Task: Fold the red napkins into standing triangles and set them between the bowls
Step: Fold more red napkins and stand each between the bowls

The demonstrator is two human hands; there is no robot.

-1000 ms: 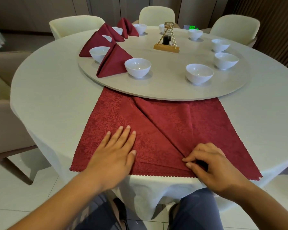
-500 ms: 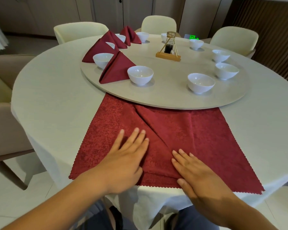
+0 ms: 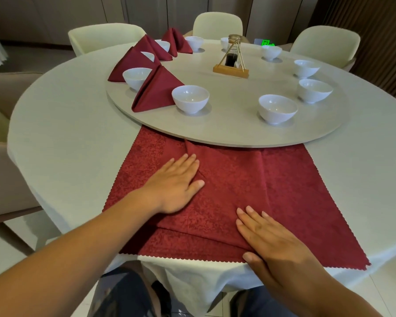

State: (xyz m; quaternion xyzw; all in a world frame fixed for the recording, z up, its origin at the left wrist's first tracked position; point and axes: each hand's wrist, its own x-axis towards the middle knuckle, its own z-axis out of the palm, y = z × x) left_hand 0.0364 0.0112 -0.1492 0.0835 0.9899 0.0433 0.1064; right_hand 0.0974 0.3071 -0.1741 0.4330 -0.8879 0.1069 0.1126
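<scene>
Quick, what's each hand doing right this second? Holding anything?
Left hand: open, fingers straight, pressing flat on the red napkin; holding nothing.
Right hand: open, fingers straight, flat on the napkin's near fold; holding nothing.

napkin (image 3: 284, 191) on table (image 3: 66, 133), bowls (image 3: 190, 99) behind

Flat napkin (image 3: 288, 191): dark red patterned cloth with a zigzag-cut hem, spread on the surface (image 3: 66, 133) at its near edge. Its far edge reaches the rim of the turntable (image 3: 226, 129). 1 folded panel lies across its middle, with creases showing. 4 standing napkins (image 3: 157, 90), the same red, stand as triangles on the turntable's left side, alternating with white bowls (image 3: 190, 98). The bowls on the right side stand upright, well apart from each other.
</scene>
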